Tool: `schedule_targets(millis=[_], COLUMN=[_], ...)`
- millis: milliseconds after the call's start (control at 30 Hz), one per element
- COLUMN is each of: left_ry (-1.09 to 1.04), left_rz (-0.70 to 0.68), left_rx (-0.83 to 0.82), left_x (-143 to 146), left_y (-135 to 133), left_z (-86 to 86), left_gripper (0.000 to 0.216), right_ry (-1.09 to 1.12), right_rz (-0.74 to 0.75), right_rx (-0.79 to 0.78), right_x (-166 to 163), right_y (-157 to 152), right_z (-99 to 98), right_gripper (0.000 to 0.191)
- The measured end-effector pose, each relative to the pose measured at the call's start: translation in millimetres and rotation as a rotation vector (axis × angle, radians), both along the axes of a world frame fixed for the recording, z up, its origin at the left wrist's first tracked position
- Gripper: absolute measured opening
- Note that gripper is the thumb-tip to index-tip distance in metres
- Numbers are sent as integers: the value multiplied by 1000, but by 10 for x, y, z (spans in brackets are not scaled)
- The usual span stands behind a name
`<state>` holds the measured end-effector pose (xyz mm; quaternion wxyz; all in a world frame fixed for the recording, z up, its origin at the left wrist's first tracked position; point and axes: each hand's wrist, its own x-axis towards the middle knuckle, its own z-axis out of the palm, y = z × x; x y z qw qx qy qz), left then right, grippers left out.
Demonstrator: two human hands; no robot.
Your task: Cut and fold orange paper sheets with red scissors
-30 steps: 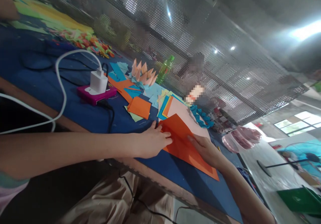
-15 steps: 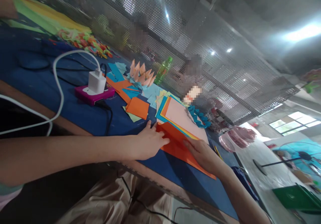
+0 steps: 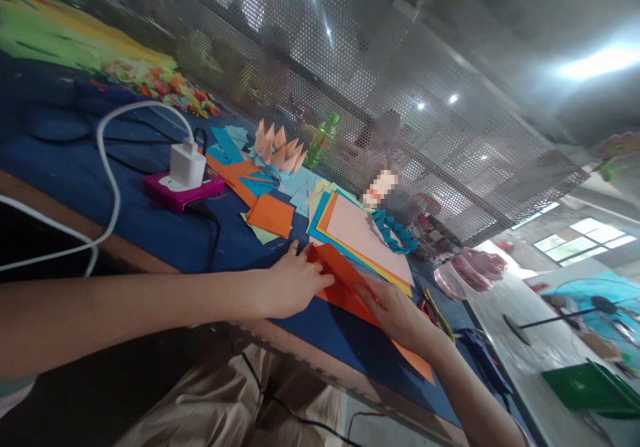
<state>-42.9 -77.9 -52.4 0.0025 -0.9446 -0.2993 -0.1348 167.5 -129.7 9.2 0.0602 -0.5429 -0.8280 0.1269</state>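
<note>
An orange paper sheet [image 3: 345, 285] lies on the blue table [image 3: 165, 233] in front of me, partly folded over on itself. My left hand [image 3: 290, 283] rests on its left corner with the fingers curled and pressing the paper down. Palm down on the sheet's middle lies my right hand [image 3: 395, 310], fingers held together along the fold. A stack of pink, orange, yellow and blue sheets [image 3: 360, 237] sits just behind the orange sheet.
A white charger on a pink power strip [image 3: 183, 183] with a white cable [image 3: 107, 167] lies at left. Orange and blue paper squares [image 3: 273, 213], a spiky folded paper piece [image 3: 277, 148], a green bottle [image 3: 323, 139] and a perforated metal screen [image 3: 400, 100] stand behind.
The orange sheet has been folded down toward me, uncovering the pink sheet stack behind it. Both hands slid slightly left and stayed on the paper.
</note>
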Motion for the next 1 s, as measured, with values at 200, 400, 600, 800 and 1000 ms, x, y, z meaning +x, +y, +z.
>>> schedule_targets(millis=[200, 400, 600, 800, 1000], left_ry=[61, 83, 152, 156, 89], left_rz=[10, 20, 41, 6, -55], left_rx=[-56, -53, -60, -45, -38], left_x=[-15, -35, -12, -40, -79], left_y=[-13, 18, 29, 38, 124], left_z=[82, 27, 79, 100, 98], left_gripper=[48, 68, 72, 74, 50], right_ry=[-85, -291, -47, 49, 55], right_rz=[0, -273, -60, 16, 25], right_rx=[74, 751, 621, 206, -7], right_x=[162, 501, 400, 362, 439], right_y=[44, 256, 149, -68, -259], right_z=[37, 272, 22, -110, -56], right_gripper=[44, 44, 22, 28, 58])
